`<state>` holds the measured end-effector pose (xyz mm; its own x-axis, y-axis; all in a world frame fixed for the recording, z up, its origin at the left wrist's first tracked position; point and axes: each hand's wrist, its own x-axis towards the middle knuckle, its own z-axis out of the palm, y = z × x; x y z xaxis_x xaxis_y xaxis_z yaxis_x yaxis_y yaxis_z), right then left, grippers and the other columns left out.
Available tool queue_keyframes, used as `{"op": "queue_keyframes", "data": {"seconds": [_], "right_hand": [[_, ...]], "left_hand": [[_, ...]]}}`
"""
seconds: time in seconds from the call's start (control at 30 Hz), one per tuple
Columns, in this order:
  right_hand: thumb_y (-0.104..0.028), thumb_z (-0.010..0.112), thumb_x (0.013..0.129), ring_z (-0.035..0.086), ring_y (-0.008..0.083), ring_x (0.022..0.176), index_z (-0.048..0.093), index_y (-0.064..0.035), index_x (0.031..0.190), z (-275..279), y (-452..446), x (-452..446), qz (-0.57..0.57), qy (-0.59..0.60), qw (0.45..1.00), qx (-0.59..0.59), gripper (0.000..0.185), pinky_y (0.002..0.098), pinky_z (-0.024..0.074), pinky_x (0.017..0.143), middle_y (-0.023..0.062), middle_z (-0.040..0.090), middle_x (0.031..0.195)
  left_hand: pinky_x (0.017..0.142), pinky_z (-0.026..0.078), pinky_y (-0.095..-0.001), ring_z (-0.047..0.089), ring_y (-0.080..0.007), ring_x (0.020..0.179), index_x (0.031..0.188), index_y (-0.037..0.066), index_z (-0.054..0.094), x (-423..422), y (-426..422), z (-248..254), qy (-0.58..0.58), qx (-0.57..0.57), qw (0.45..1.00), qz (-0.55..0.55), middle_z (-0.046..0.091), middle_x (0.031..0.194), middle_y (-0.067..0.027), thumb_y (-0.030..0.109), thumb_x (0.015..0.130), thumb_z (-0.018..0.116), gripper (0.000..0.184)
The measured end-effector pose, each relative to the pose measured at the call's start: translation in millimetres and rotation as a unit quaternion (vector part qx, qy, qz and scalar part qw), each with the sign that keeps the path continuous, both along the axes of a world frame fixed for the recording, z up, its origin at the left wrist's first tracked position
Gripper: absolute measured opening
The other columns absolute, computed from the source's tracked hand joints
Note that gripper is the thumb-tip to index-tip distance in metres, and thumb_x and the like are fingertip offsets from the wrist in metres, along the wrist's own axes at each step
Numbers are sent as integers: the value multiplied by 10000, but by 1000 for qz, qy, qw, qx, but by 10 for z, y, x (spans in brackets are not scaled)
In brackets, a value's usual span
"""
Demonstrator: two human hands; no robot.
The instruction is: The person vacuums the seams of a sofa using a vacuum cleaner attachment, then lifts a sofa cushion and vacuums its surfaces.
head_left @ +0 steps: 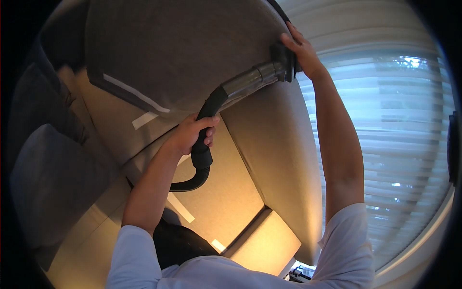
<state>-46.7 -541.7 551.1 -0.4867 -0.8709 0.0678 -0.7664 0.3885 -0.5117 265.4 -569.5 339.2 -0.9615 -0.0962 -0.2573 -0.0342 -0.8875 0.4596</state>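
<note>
My left hand (189, 133) is wrapped round the black curved handle (210, 107) of a vacuum cleaner hose. From the handle, a grey tube (248, 81) runs up to a dark nozzle (284, 61), which lies against the edge of a grey sofa cushion (187, 43). The cushion stands raised and tilted above the seat. My right hand (303, 52) grips the cushion's right edge just beside the nozzle, thumb on the near face and some fingers hidden behind. Below my left hand the black hose (192, 182) bends away to the left.
Under the raised cushion is the beige sofa base (226, 178) with pale strips (181, 208) on it. A padded backrest (274, 144) runs along the right, before a window with blinds (385, 125). Dark cushions (57, 173) lie at left, and a lit padded block (264, 243) is nearest me.
</note>
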Motion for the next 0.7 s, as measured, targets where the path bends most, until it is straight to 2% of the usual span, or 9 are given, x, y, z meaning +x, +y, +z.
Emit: {"op": "queue_keyframes", "data": {"seconds": [0.07,0.13,0.17,0.23,0.37,0.43,0.53,0.67,0.7], "right_hand": [[-551,598,955,344,297,1466,442,-38,1503,-76,-22,-65,-7,23,1000,-6,766,369,268,1192,175,394,1567],[-562,616,942,355,303,1461,456,-37,1493,-141,-72,-128,-14,42,999,-13,778,371,275,1189,189,399,1562],[-572,600,950,368,306,1454,465,-36,1486,-185,-109,-143,-29,40,998,-29,770,372,284,1184,198,413,1551],[-581,583,958,380,308,1447,473,-35,1480,-270,-111,-136,-46,33,997,-42,763,373,293,1180,206,426,1540],[-557,542,992,400,301,1434,470,-21,1476,-242,-85,-174,-33,88,995,-41,726,362,305,1171,208,469,1507],[-538,538,1001,400,293,1434,469,-20,1478,-241,-90,-225,-26,73,996,-39,707,354,299,1173,202,478,1501],[-490,558,1005,398,255,1431,435,-17,1502,-182,-91,-60,-33,-145,984,-100,697,329,266,1185,171,466,1518],[-478,568,1000,411,241,1417,413,-30,1521,-252,-67,-239,-63,-91,992,-66,704,318,281,1171,167,466,1519],[-478,568,1000,411,241,1417,413,-30,1521,-268,-73,-247,-63,-90,992,-63,704,318,281,1171,167,466,1519]], "left_hand": [[562,497,-355,492,-127,512,868,86,583,-23,46,100,-9,1,1000,10,495,654,15,278,889,729,242],[558,492,-356,520,-173,505,930,60,605,-27,236,224,-130,-340,927,97,523,654,-14,317,913,718,281],[579,506,-359,608,-237,585,1011,48,615,2,422,247,-147,-557,796,186,587,712,-62,285,870,762,312],[613,534,-363,675,-267,715,1034,68,612,-82,565,26,-48,-782,542,303,629,785,-103,212,764,820,370],[645,553,-368,687,-250,777,1047,72,610,-234,568,-226,-50,-767,574,282,638,826,-91,177,693,833,431],[668,558,-401,683,-300,769,1023,56,617,-257,502,-265,-10,-721,618,312,651,830,-113,132,718,826,378],[659,559,-401,688,-308,738,1021,76,627,-280,529,-292,-31,-709,628,318,657,779,-108,147,725,820,360],[637,556,-411,691,-295,724,1037,123,624,-422,563,-626,-87,-721,631,271,663,788,-93,203,747,801,349],[645,557,-424,696,-314,739,1024,122,631,-411,576,-811,-110,-702,655,258,672,782,-110,211,751,795,330]]}}
